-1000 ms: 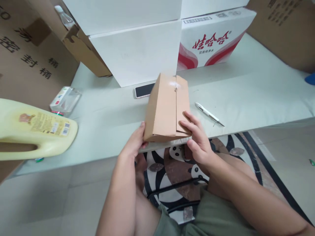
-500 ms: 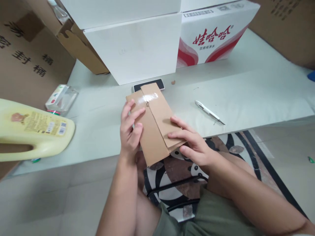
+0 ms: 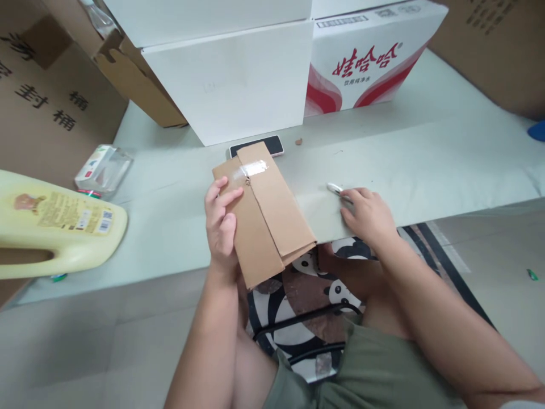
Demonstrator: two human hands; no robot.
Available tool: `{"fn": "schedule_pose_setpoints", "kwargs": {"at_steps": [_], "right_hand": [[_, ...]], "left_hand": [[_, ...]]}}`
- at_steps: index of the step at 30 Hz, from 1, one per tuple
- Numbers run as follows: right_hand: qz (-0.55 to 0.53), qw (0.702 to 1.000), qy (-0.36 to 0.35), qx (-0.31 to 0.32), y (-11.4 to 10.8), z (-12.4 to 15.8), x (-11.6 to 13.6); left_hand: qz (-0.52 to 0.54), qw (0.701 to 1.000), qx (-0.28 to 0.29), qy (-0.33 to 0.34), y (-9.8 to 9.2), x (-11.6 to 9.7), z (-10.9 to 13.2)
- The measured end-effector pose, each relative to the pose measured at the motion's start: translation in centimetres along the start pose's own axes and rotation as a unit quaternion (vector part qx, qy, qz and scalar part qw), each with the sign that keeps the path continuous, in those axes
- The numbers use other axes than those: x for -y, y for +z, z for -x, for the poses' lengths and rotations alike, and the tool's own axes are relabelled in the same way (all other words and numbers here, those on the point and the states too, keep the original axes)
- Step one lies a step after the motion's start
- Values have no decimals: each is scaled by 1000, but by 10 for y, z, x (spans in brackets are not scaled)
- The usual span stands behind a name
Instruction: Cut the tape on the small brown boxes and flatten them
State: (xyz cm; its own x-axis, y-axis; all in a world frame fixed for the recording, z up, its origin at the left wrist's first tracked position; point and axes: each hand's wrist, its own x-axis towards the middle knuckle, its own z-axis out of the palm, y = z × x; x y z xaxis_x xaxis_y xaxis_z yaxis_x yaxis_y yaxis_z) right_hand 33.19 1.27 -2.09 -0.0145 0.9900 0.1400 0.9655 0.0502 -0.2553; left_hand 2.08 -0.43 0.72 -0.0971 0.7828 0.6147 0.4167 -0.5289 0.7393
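Left hand (image 3: 221,227): grip holding taped box (image 3: 267,213) at front edge of table (image 3: 426,170), partly hiding phone (image 3: 269,145). Right hand (image 3: 369,216): grip narrow, holding white tool (image 3: 334,188), right of box.

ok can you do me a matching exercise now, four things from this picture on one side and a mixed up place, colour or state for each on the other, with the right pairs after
Things
1. small cardboard box
2. white pen-like tool
3. phone
4. handled jug

Places, colours, states
A. pale yellow
B. partly covered by the right hand
C. dark-screened, in front of a plain white carton
D. held by the left hand

Right pairs
1-D, 2-B, 3-C, 4-A
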Motion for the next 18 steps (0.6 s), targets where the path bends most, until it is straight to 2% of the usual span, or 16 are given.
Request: {"fn": "schedule_pose_setpoints", "kwargs": {"at_steps": [4, 6, 8, 10, 12, 14, 15, 16, 18], "right_hand": [[-51, 998, 35, 6, -6, -2, 9], [-99, 993, 42, -54, -14, -2, 16], [-159, 972, 44, -167, -28, 1, 26], [-242, 928, 36, -281, -49, 7, 41], [-333, 862, -17, -382, -71, 14, 61], [-392, 804, -89, -438, -89, 23, 82], [-399, 801, -110, -432, -96, 27, 92], [-393, 818, -119, -402, -100, 31, 100], [-354, 884, -115, -284, -105, 36, 111]], "left_hand": [[-49, 996, 9, 80, 7, -2, 3], [-56, 990, 17, 129, 13, -5, 4], [-60, 986, 18, 157, 20, -8, 6], [-77, 984, 10, 163, 27, -12, 7], [-93, 983, 1, 159, 33, -16, 9], [-98, 983, -4, 153, 37, -19, 10], [-96, 984, -6, 152, 38, -20, 11], [-93, 984, -9, 152, 39, -21, 12], [-84, 985, -13, 151, 40, -22, 13]]}}
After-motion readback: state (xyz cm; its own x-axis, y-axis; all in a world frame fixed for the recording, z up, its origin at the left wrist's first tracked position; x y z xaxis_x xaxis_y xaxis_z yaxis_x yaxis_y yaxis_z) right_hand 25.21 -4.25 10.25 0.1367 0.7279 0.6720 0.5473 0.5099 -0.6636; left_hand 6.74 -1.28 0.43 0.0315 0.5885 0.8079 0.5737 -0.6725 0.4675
